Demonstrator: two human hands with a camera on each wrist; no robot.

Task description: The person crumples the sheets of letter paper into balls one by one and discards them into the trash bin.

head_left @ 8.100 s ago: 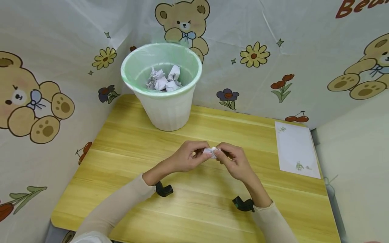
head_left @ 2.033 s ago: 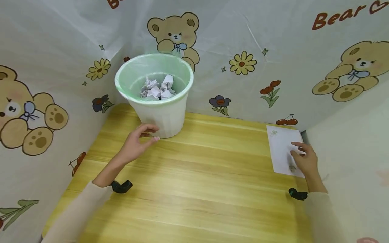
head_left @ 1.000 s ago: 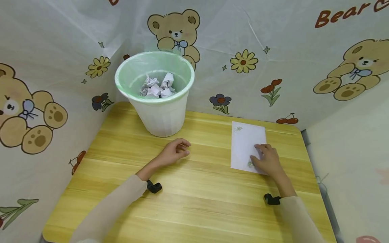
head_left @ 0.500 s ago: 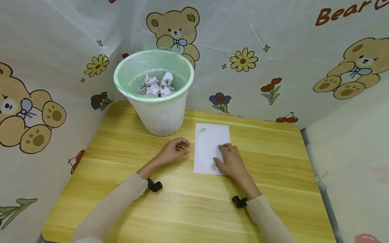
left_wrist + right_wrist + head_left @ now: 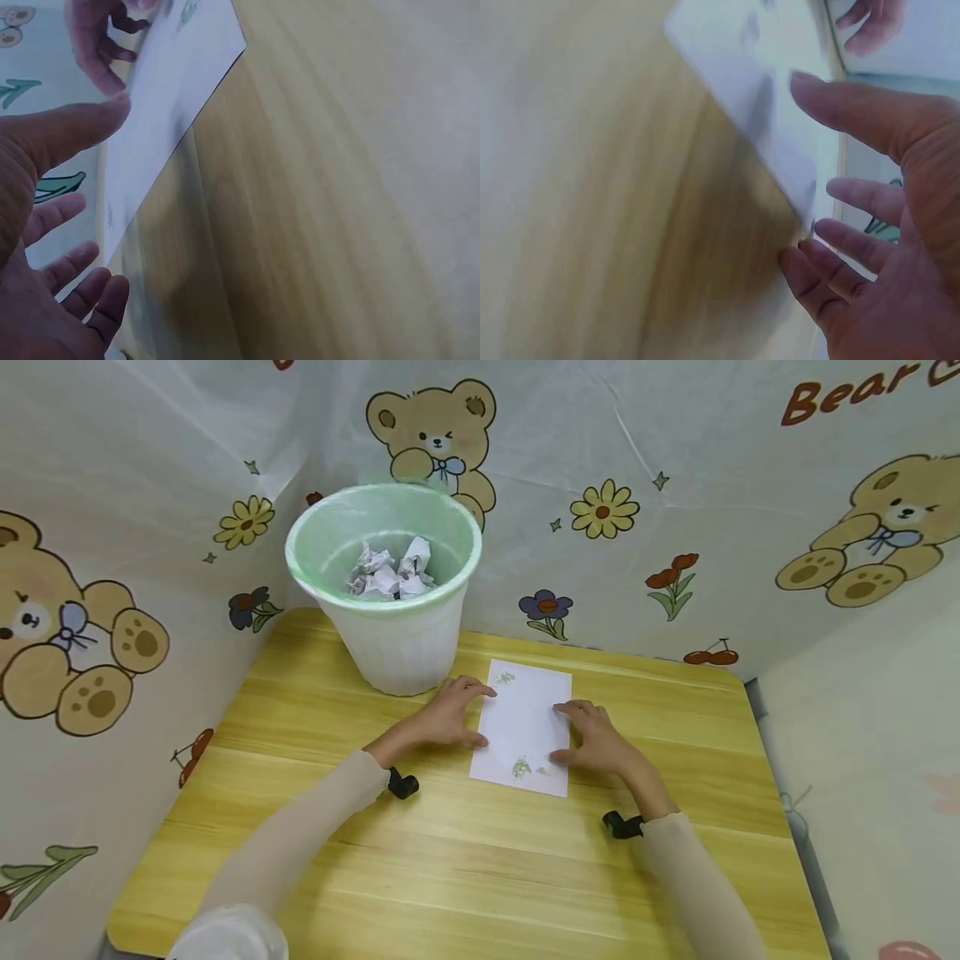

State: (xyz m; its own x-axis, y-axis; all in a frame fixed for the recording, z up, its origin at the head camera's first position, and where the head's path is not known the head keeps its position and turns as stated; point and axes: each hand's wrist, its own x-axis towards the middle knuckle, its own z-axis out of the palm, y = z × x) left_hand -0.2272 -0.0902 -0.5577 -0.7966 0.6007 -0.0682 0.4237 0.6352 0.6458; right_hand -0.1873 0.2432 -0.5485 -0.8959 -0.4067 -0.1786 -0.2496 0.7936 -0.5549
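Observation:
A white sheet of paper (image 5: 522, 727) with small green plant prints lies flat on the wooden table, between both hands. At its left edge is my left hand (image 5: 448, 713), thumb and fingers spread apart. My right hand (image 5: 597, 739) is at the opposite edge in a similar pose, its thumb and fingertips over the paper. In the left wrist view the thumb (image 5: 82, 131) overlaps the sheet. The right wrist view has the thumb (image 5: 855, 105) and spread fingers around the paper's edge. Whether the fingertips touch the sheet is hard to tell.
Behind the left hand stands a white bin (image 5: 408, 647) with a pale green liner, holding several crumpled paper balls (image 5: 390, 572). The wooden table (image 5: 465, 877) meets bear-patterned cloth (image 5: 540, 435) at the back. Black wrist cameras (image 5: 622, 825) sit under the wrists.
Earlier both hands pinched a small folded paper; later the right hand slid the sheet leftward from the table's right side. Now the left hand has reached the sheet and the right hand has loosened.

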